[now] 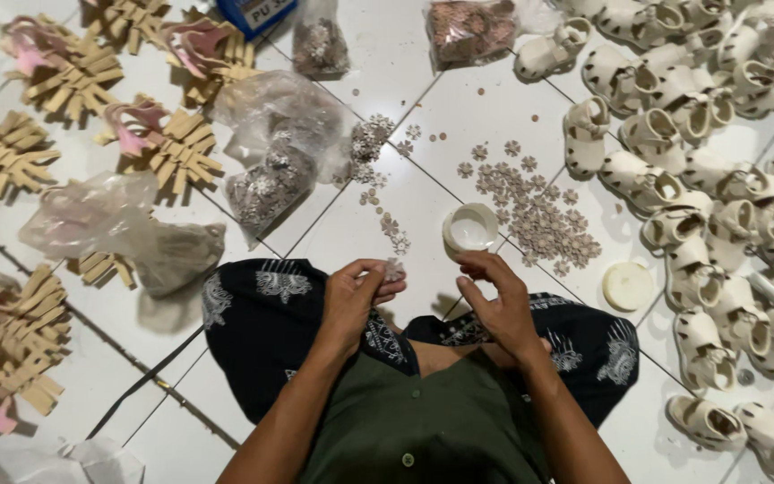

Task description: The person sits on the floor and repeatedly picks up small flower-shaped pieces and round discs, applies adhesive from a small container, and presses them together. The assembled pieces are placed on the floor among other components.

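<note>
Looking down from the head camera onto a white tiled floor (423, 99), with knees folded under a dark patterned cloth (262, 314) and a green shirt below. Left hand (351, 300) raised over the lap, thumb and fingertips pinched together on a small pale flower-shaped trim piece (395, 269) that pokes out at the fingertips. Right hand (499, 309) just beside it, fingers loosely curled with thumb and forefinger drawn near each other; cannot tell whether anything sits between them. Directly ahead of both hands, a small round white open pot (470, 229) resting on the tile, with its flat cream round lid (627, 285) lying apart to the right. Between pot and lid, a loose scatter of tiny brownish flower-shaped trims (539, 211) spread across the floor, and a thinner trail of the same kind (378, 179) running up to the left. Further left, crumpled clear plastic bags (270, 170) partly filled with more such trims. Along the right side, a crowded heap of small cream-coloured sandals (718, 179), some upright, some tipped. Along the left side, fanned bundles of tan and pink cut strap pieces (163, 143) lying in rows. At the top edge, a corner of a blue box (253, 13).
</note>
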Demonstrator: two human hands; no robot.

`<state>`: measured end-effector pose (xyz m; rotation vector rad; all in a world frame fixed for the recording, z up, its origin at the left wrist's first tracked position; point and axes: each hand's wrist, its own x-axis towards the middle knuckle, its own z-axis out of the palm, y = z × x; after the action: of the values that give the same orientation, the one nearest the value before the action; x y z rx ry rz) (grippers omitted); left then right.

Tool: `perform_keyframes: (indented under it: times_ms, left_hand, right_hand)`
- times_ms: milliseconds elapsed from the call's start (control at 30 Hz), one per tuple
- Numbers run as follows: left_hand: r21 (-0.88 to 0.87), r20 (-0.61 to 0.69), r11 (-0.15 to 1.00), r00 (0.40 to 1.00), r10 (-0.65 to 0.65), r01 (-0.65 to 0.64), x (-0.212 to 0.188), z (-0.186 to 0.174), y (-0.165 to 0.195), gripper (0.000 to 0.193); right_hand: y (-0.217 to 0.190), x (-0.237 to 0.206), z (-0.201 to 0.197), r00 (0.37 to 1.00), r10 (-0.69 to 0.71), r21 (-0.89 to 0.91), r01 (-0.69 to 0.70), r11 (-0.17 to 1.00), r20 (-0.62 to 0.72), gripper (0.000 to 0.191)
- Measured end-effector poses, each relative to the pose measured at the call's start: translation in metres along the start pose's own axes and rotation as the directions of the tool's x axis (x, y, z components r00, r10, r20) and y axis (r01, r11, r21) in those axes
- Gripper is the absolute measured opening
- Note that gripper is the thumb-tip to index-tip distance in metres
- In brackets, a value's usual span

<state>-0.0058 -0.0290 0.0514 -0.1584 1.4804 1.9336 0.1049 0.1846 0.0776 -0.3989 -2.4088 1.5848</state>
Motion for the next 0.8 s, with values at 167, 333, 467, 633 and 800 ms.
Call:
perform_keyframes:
  times_ms: [167, 333, 467, 633, 800]
  left_hand:
    - [-0.039, 0.059, 0.998, 0.997, 0.042, -0.040, 0.001, 0.014, -0.006, 0.029]
    - [-0.007, 0.061, 0.993, 0.992, 0.115, -0.114, -0.001, 0.023, -0.009, 0.029]
    - [0.028, 0.068, 0.991, 0.989, 0.132, -0.135, -0.002, 0.026, -0.011, 0.030]
    - [0.042, 0.075, 0.990, 0.988, 0.133, -0.137, -0.002, 0.026, -0.012, 0.030]
    - [0.034, 0.105, 0.989, 0.985, 0.139, -0.143, -0.001, 0.026, -0.012, 0.031]
  right_hand:
    - [-0.042, -0.016, 0.026, 0.984, -0.168, -0.143, 0.157, 0.977, -0.063, 0.036]
    - [-0.049, -0.005, 0.039, 0.901, -0.433, -0.367, 0.399, 0.841, -0.013, 0.040]
    - [-0.049, -0.006, 0.041, 0.902, -0.432, -0.414, 0.397, 0.819, 0.009, 0.043]
    - [-0.048, -0.007, 0.043, 0.900, -0.436, -0.429, 0.398, 0.811, 0.010, 0.045]
    - [-0.048, -0.006, 0.042, 0.893, -0.448, -0.441, 0.412, 0.797, 0.025, 0.049]
